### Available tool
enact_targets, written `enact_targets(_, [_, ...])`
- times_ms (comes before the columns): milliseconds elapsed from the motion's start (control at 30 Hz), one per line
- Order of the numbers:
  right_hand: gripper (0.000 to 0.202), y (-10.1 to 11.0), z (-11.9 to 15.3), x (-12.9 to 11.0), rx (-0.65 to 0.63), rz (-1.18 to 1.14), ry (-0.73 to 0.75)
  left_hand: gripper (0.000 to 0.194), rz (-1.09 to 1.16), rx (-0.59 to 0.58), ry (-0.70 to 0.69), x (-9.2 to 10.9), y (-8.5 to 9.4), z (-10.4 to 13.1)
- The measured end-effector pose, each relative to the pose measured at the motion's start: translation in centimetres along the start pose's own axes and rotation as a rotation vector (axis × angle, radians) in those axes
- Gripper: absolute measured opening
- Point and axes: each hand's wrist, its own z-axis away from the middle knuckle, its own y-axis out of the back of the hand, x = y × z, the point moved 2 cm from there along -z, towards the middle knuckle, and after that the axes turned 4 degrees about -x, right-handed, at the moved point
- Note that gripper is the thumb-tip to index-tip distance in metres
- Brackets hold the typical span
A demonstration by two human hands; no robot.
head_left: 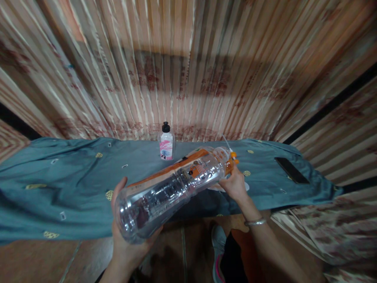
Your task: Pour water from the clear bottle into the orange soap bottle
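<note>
A large clear plastic bottle (176,188) with an orange label is held tilted above the cloth, its base toward me at the left and its neck up to the right. My left hand (129,236) cups the bottle's base from below, thumb along the far side. At the other end, my right hand (235,182) is closed around the orange part at the neck. Small orange pieces and a thin white strip (226,142) stick out past that hand. Most of the right fingers are hidden behind the bottle.
A small bottle with a black cap (166,145) stands on the green patterned cloth (76,173) covering the table. A dark phone (291,170) lies at the right. Something pale and flat (246,186) lies under my right hand. Striped curtains (188,70) hang behind.
</note>
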Motion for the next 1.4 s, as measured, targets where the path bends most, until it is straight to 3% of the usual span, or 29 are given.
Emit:
enact_targets(200, [0.064,-0.1,0.0,0.1,-0.007,0.003,0.003,0.113,0.0,0.045,0.052,0.4,0.0,0.0])
enact_targets(467, [0.063,0.0,0.0,0.2,-0.012,0.018,0.001,0.119,0.208,0.091,0.214,0.9,-1.1,0.6])
enact_targets(700, [0.065,-0.1,0.0,0.3,-0.002,0.006,0.012,0.111,0.105,0.064,0.114,1.2,-0.8,0.4])
enact_targets(867, [0.066,-0.1,0.0,0.2,-0.017,0.0,-0.007,0.108,0.138,0.068,0.159,1.2,-0.8,0.5])
enact_targets(967, [0.064,0.0,0.0,0.1,-0.031,-0.004,-0.005,0.106,-0.027,0.052,-0.023,0.1,0.6,-0.7])
enact_targets(1067, [0.064,0.0,0.0,0.0,-0.019,-0.002,-0.008,0.111,-0.212,-0.087,-0.325,-1.4,2.1,-2.0])
enact_targets(1167, [0.065,0.0,-0.1,0.0,-0.011,-0.007,0.001,0.118,-0.246,-0.132,-0.42,-1.7,2.4,-2.2])
enact_targets(1233, [0.066,0.0,0.0,0.1,-0.009,-0.006,0.008,0.114,-0.19,-0.137,-0.359,-1.1,1.5,-1.5])
enact_targets(1300, [0.066,0.0,0.0,0.2,-0.005,0.004,0.007,0.107,-0.02,0.007,-0.097,-0.4,0.5,-0.5])
enact_targets(1400, [0.065,0.0,0.0,0.4,-0.002,0.016,0.003,0.12,0.155,0.06,0.132,0.6,-0.9,0.6])
